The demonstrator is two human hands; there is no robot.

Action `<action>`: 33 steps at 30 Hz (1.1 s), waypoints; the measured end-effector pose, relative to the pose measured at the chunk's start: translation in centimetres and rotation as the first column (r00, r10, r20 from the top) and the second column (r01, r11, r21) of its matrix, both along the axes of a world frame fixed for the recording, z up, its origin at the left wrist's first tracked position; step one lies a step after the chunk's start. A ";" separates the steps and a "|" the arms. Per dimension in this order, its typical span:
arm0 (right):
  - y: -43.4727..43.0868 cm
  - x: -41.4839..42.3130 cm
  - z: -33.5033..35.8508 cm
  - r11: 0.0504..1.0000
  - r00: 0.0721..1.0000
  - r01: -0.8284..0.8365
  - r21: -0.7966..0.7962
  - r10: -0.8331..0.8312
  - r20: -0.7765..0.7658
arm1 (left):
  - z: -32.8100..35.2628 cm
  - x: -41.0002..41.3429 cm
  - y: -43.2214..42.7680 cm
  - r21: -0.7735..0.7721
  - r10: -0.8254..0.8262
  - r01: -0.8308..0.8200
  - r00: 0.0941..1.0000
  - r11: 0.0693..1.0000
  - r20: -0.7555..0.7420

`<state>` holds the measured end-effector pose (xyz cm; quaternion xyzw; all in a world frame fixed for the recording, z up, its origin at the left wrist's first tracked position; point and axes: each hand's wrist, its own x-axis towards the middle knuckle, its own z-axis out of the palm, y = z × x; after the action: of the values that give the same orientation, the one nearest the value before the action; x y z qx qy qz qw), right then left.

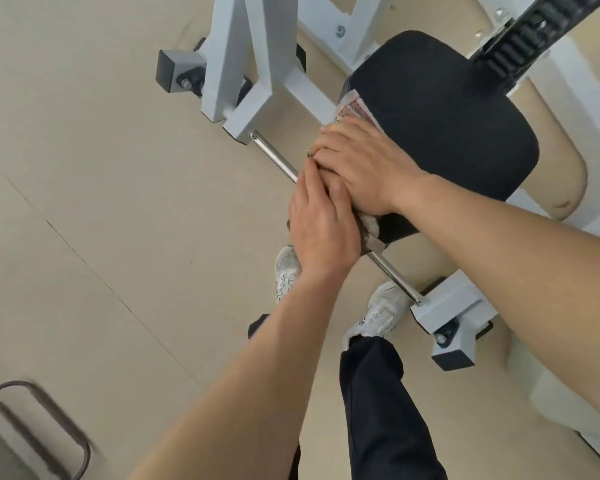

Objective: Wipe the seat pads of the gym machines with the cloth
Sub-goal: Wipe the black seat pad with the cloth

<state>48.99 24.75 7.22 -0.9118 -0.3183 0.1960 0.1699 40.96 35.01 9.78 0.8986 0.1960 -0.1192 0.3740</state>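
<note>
Right now both hands press the cloth (355, 110) onto the seat pad (440, 123) — right hand (364, 164) flat, left hand (321, 220) laid alongside, fingers extended, unclenched.

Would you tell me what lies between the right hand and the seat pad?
The cloth: in the head view, the right hand presses it flat onto the black seat pad.

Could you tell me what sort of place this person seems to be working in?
Most likely a gym: a black seat pad sits on a white steel machine frame with a chrome bar, all standing on a plain beige floor.
</note>
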 end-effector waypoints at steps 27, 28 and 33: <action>-1.2 -2.5 -1.8 0.693 0.695 0.710 -0.128 -0.718 -0.035 | -2.9 8.9 0.9 -0.084 -0.635 0.629 0.767 0.773 -0.098; -1.0 -4.3 -1.4 0.653 0.656 0.749 -0.115 -0.755 -0.013 | -1.9 7.4 1.3 0.046 -0.730 0.730 0.683 0.682 -0.021; 3.4 -13.8 0.2 0.446 0.442 0.893 -0.068 -0.895 -0.061 | 0.2 1.6 5.7 0.326 -0.932 0.905 0.333 0.273 -0.144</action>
<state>35.15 28.19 7.42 -0.9354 0.2195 0.1209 0.2496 42.56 40.69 10.03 0.8999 -0.3547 -0.2417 0.0772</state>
